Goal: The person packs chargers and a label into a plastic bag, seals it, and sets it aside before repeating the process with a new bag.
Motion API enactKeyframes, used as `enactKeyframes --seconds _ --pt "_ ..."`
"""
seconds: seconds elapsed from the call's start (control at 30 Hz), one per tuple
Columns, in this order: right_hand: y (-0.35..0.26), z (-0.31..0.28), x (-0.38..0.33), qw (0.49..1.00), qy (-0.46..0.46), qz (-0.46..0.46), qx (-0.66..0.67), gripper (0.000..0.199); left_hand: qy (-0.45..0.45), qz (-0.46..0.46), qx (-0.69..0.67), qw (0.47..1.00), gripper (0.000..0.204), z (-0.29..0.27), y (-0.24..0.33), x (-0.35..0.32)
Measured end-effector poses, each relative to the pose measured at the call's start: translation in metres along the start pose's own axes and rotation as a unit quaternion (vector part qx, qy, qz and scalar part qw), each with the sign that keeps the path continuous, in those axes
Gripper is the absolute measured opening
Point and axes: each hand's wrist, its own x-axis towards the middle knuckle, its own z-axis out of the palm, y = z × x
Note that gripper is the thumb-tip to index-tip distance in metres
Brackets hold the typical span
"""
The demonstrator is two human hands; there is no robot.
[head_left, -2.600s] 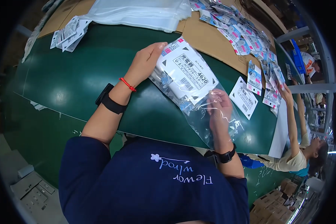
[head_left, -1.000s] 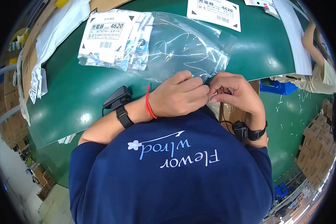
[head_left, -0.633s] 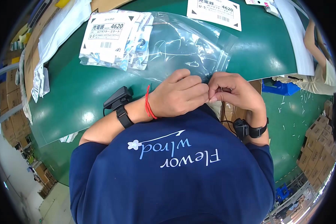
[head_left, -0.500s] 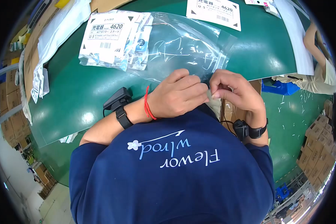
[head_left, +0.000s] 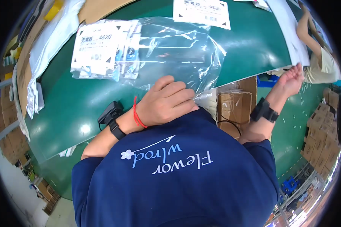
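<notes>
Spread flat across the middle of the green table: a clear plastic bag, crinkled and glossy, mouth end toward the near table edge. Inside, pushed to its far left end, a stack of white labelled packets with black corner marks.

Pressing down on the bag's near edge: the left hand, palm down, fingers loosely curled over the film. Impossible to tell whether pinching the plastic or only pinning it. On that wrist, a red string bracelet and a black strapped device.

Well apart from the bag, stretched out to the right: the right hand, fingers spread, holding nothing, fingertips at the corner of a long white sheet hanging over the table's right end; contact unclear. Black watch on that wrist.

Judging by this: bag loaded and held steady with one hand, the other off fetching something from the right end. Probably called for next: a firm hold on the sheet's corner without letting the slippery film shift under the left palm.

Further out: a loose white label card beyond the bag, limp white plastic bags along the left, a taped cardboard box under the table edge, another person at the far right.
</notes>
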Motion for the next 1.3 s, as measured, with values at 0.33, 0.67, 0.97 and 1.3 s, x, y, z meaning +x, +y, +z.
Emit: enactKeyframes --seconds 0.33,0.67,0.97,1.3 --pt "0.152 -0.247 -0.127 0.676 -0.127 0.051 -0.724 0.013 -0.011 -0.034 -0.012 0.999 0.031 -0.005 -0.003 0.002" --pt "0.121 -0.22 -0.081 0.86 0.067 0.016 -0.505 0.022 -0.028 -0.081 0.039 0.996 0.031 -0.043 -0.014 -0.02" --pt "-0.024 0.056 -0.038 0.948 -0.021 -0.167 -0.271 0.028 -0.002 -0.139 0.219 0.966 0.025 -0.061 -0.029 -0.068" --pt "0.016 0.222 -0.128 0.634 -0.704 0.115 -0.299 0.036 0.027 -0.155 0.23 0.96 0.02 -0.057 -0.02 -0.075"
